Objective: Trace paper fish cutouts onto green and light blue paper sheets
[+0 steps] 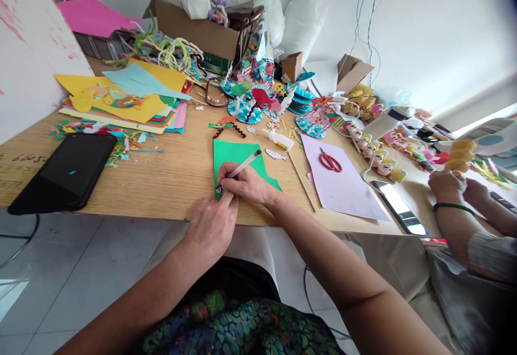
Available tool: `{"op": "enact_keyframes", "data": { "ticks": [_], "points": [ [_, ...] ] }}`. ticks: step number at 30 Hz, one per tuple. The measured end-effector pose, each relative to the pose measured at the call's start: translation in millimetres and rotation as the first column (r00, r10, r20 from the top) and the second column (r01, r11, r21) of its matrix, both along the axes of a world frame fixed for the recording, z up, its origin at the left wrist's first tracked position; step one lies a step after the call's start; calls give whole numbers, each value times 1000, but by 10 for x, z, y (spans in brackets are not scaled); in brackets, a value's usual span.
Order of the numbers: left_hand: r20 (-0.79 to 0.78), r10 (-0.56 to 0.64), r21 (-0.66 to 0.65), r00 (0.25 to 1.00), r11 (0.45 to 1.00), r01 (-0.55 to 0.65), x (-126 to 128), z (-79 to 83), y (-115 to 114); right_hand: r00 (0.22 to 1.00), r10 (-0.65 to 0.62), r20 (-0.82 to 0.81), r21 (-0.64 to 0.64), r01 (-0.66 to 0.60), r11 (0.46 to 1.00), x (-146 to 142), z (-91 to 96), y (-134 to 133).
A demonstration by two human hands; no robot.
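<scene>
A sheet of green paper (234, 153) lies near the table's front edge, with a piece cut away on its right side. My right hand (248, 183) rests on it, closed round a white pen (244, 165) with a dark end tilted up to the right. Below it, my left hand (214, 223) presses on the sheet's lower edge with fingers together; its fingertips are partly hidden by the right hand. A small black-and-white piece (219, 189) shows at the fingers, perhaps a fish cutout. Beyond the sheet are a white fish cutout (276, 154) and a glue bottle (281, 140).
A thin wooden stick (302, 181) and red scissors (330, 161) on lilac paper (343, 193) lie to the right, beside a phone (399, 208). Leftward are a black tablet (64, 169), paper scraps and stacked coloured paper (153, 108). Another person's hands (448, 185) work at far right.
</scene>
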State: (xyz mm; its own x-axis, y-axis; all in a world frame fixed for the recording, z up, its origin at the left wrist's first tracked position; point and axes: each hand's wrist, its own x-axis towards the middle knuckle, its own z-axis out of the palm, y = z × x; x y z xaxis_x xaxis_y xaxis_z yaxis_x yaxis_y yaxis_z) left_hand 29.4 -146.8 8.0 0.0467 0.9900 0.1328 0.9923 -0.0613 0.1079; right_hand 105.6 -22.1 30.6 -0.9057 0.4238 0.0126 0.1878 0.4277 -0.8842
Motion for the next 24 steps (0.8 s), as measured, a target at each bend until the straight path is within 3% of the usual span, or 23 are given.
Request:
{"op": "enact_keyframes", "data": {
  "ticks": [24],
  "points": [
    [-24,1,1,1000,1000,-1,-1,-5,-10,999,5,37,74,-7,997,-24,52,-27]
  ]
}}
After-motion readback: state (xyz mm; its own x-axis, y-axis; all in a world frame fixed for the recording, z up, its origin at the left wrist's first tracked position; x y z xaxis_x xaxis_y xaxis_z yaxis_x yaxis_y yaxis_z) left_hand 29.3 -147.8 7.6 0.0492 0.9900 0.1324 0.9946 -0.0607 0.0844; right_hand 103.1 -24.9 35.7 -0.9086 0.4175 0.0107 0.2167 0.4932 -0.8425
